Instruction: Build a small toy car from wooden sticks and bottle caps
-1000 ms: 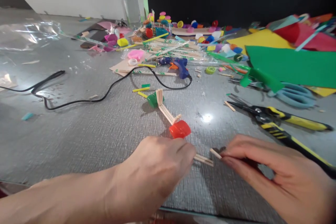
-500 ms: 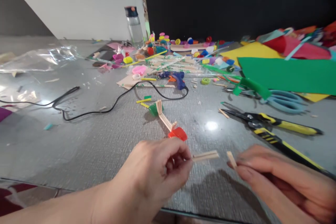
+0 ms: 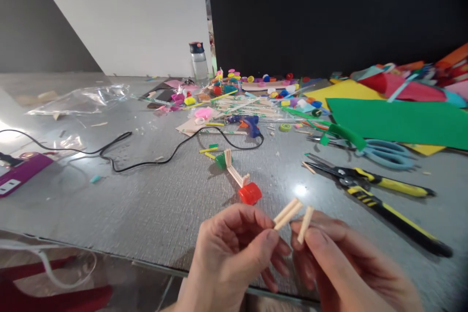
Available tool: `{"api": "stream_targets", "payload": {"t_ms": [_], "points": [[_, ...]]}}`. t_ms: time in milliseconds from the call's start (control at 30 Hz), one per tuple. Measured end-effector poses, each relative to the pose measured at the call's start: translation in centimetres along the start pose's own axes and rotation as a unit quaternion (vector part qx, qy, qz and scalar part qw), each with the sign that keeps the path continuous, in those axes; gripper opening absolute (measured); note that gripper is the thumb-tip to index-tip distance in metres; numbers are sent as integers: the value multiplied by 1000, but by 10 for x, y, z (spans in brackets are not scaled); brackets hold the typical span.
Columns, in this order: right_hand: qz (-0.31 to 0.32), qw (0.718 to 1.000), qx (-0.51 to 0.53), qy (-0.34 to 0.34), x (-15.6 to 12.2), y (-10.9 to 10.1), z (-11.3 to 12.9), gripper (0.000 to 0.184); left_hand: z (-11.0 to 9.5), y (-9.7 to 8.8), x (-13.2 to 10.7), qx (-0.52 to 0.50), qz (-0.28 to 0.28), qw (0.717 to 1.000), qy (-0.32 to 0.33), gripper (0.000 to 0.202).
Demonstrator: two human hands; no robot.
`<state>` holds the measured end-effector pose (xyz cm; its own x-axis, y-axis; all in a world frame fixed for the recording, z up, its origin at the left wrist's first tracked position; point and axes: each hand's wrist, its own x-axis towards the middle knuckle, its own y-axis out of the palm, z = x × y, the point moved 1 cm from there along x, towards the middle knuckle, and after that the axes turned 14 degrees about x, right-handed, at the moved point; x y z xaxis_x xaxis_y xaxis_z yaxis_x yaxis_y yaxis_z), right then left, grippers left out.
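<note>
Between thumb and fingers, my left hand pinches a pair of short wooden sticks lying side by side. My right hand grips a single short wooden stick, held upright and tilted just right of the pair; a small gap shows between them. Beyond my hands, a joined piece of wooden sticks rests on the table, with a red bottle cap at its near end and a green cap at its far end.
Yellow-and-black pliers lie to the right, below blue-handled scissors. A blue glue gun trails a black cord leftward. Green sheets, colourful caps and a water bottle stand farther back. A purple power strip sits at left.
My right hand has moved left, bringing its stick close to the pair. My left hand has tilted the pair upward. The view has shifted, showing the power strip at left.
</note>
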<state>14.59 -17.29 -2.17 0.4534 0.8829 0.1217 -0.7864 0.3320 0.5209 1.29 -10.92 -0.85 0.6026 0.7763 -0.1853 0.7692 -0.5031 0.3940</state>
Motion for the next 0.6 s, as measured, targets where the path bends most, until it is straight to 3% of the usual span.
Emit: {"api": "stream_targets", "payload": {"t_ms": [200, 600], "points": [[36, 999, 30, -1, 1, 1, -7, 15, 8, 4, 2, -44, 5, 999, 21, 19], [29, 998, 32, -35, 3, 10, -12, 18, 17, 4, 3, -24, -25, 999, 34, 15]]}}
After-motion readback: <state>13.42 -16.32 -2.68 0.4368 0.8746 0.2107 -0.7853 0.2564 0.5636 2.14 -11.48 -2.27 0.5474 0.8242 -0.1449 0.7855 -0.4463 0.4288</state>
